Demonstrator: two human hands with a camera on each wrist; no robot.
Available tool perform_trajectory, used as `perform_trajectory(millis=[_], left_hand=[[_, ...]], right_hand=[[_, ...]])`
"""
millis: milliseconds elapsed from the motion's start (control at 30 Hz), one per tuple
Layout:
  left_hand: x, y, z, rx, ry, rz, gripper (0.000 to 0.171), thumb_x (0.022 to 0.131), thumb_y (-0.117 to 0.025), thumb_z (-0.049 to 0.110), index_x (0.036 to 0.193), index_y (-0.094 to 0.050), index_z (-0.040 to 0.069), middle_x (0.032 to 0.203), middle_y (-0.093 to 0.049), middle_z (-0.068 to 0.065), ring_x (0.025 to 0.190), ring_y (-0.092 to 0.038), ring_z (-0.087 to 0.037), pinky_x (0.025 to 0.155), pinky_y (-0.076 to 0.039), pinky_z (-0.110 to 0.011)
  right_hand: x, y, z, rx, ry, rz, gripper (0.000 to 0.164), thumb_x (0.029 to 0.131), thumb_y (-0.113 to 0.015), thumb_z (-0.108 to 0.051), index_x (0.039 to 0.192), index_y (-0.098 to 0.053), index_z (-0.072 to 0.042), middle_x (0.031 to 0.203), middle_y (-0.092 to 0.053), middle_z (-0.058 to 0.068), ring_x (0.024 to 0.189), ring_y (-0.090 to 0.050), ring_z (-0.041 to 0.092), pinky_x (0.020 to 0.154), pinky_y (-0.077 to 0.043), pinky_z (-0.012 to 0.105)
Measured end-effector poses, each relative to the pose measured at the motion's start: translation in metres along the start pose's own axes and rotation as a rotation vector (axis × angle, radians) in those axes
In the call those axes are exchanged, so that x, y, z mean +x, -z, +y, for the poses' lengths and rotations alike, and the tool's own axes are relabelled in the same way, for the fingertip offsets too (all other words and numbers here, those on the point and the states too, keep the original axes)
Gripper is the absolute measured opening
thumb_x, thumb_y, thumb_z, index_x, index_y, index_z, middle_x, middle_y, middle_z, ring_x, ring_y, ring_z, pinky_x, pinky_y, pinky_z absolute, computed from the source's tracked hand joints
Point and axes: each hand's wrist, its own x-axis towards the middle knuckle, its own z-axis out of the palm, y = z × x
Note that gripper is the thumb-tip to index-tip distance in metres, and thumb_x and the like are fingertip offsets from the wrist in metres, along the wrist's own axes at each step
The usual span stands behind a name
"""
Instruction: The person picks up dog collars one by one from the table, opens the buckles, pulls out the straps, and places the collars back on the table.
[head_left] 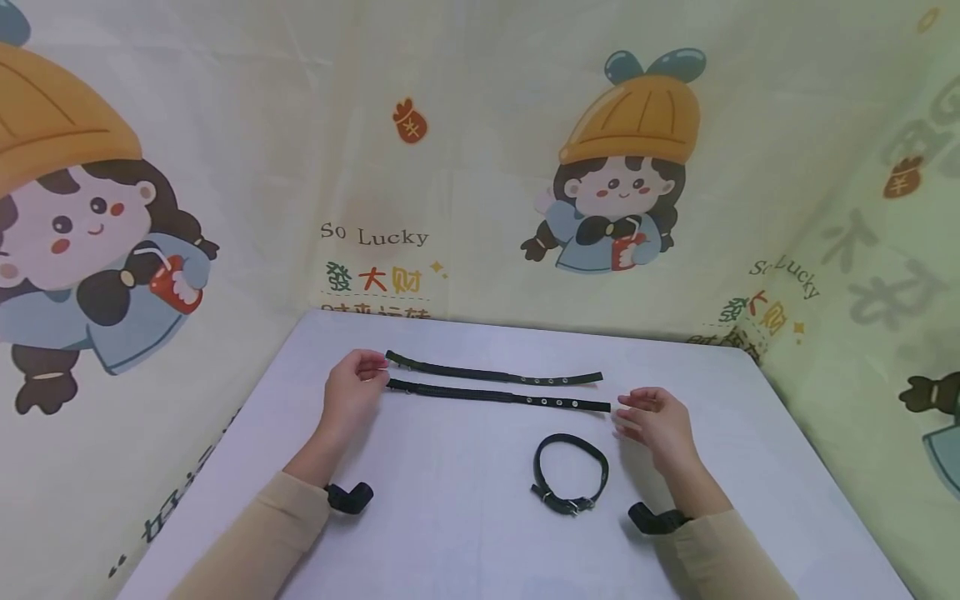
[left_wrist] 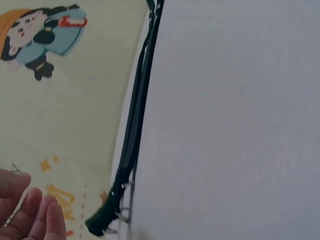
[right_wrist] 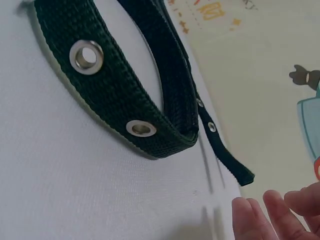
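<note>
Two dark, narrow collars lie stretched side by side in the head view: a rear collar (head_left: 465,372) and a front collar (head_left: 465,393), both with metal eyelets toward the right. A third, looped collar (head_left: 604,467), buckled into a ring, stands nearer the person; its eyelets show large in the right wrist view. By the left ends of the two straight collars is my left hand (head_left: 352,390), its fingers apart from them in the left wrist view. My right hand (head_left: 660,421), fingers loosely bent and holding nothing, hovers just beyond the front collar's right tip.
A white-covered table (head_left: 420,500) carries everything. Behind it and at both sides hangs a cream cloth (head_left: 480,167) printed with cartoon figures and lettering. A black wrist-worn device (head_left: 351,497) sits on the left wrist, another black device (head_left: 656,518) on the right.
</note>
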Motion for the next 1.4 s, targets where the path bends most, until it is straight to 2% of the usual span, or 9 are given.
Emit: perform_trajectory(millis=[67,200,400,533,700,933,1133,1267,1400], left_hand=[[-0.005,-0.006,0.007,0.001,-0.026,-0.027,0.035,0.103,-0.07,0.009,0.137,-0.063,0.008,0.133,-0.072,-0.014,0.12,-0.068,-0.027,0.101,-0.058,-0.044],[-0.017,-0.018,0.018,-0.007,-0.072,-0.066,0.039,0.101,-0.072,0.01,0.138,-0.061,0.014,0.133,-0.072,-0.012,0.119,-0.068,-0.024,0.1,-0.058,-0.045],[-0.034,-0.035,0.033,0.031,-0.137,-0.122,0.041,0.099,-0.077,0.012,0.137,-0.062,0.018,0.132,-0.072,-0.008,0.119,-0.067,-0.021,0.101,-0.058,-0.042],[-0.044,-0.046,0.041,0.059,-0.146,-0.176,0.043,0.097,-0.081,0.015,0.137,-0.064,0.021,0.133,-0.072,-0.005,0.119,-0.068,-0.023,0.1,-0.059,-0.041],[-0.052,-0.059,0.044,0.067,-0.167,-0.25,0.045,0.096,-0.083,0.015,0.135,-0.064,0.028,0.132,-0.073,0.002,0.123,-0.067,-0.024,0.102,-0.057,-0.042],[-0.063,-0.068,0.048,0.117,-0.2,-0.392,0.046,0.095,-0.082,0.012,0.137,-0.067,0.023,0.135,-0.071,0.005,0.129,-0.064,-0.029,0.107,-0.054,-0.048],[-0.072,-0.075,0.05,0.189,-0.249,-0.51,0.048,0.097,-0.08,0.013,0.14,-0.064,0.026,0.14,-0.069,0.006,0.133,-0.063,-0.031,0.11,-0.052,-0.051],[-0.077,-0.085,0.051,0.248,-0.318,-0.556,0.049,0.098,-0.079,0.013,0.144,-0.063,0.022,0.142,-0.068,0.006,0.134,-0.063,-0.031,0.111,-0.053,-0.051],[-0.084,-0.094,0.054,0.327,-0.43,-0.597,0.05,0.099,-0.079,0.014,0.146,-0.063,0.019,0.145,-0.068,0.006,0.14,-0.06,-0.025,0.116,-0.051,-0.049]], right_hand=[[-0.004,0.0,-0.001,-0.044,0.027,0.002,0.04,0.107,-0.06,-0.005,0.145,-0.048,0.001,0.149,-0.06,0.028,0.115,-0.076,0.027,0.086,-0.066,0.034],[-0.013,0.001,-0.003,-0.117,0.09,-0.013,0.036,0.107,-0.061,-0.006,0.142,-0.052,-0.001,0.148,-0.061,0.027,0.125,-0.071,0.035,0.087,-0.066,0.033],[-0.025,0.002,-0.006,-0.193,0.192,-0.049,0.031,0.105,-0.063,-0.005,0.136,-0.059,-0.001,0.143,-0.064,0.025,0.127,-0.068,0.035,0.083,-0.066,0.029],[-0.036,0.0,-0.012,-0.268,0.237,-0.069,0.03,0.105,-0.064,-0.005,0.134,-0.061,-0.003,0.141,-0.065,0.024,0.129,-0.067,0.038,0.082,-0.065,0.028],[-0.049,-0.002,-0.02,-0.338,0.29,-0.111,0.031,0.102,-0.066,-0.002,0.133,-0.063,-0.005,0.14,-0.067,0.023,0.13,-0.066,0.04,0.081,-0.066,0.029],[-0.065,-0.005,-0.022,-0.451,0.352,-0.213,0.033,0.099,-0.072,-0.004,0.131,-0.066,-0.011,0.137,-0.071,0.016,0.125,-0.068,0.034,0.086,-0.062,0.034],[-0.075,-0.008,-0.02,-0.534,0.403,-0.249,0.032,0.095,-0.077,-0.005,0.126,-0.07,-0.014,0.13,-0.074,0.006,0.125,-0.067,0.029,0.091,-0.058,0.037],[-0.081,-0.01,-0.019,-0.543,0.409,-0.284,0.033,0.093,-0.079,-0.003,0.124,-0.071,-0.012,0.127,-0.074,0.007,0.122,-0.067,0.03,0.088,-0.059,0.031],[-0.084,-0.011,-0.013,-0.561,0.443,-0.325,0.034,0.092,-0.08,-0.002,0.122,-0.072,-0.015,0.126,-0.075,0.004,0.12,-0.068,0.03,0.088,-0.059,0.029]])
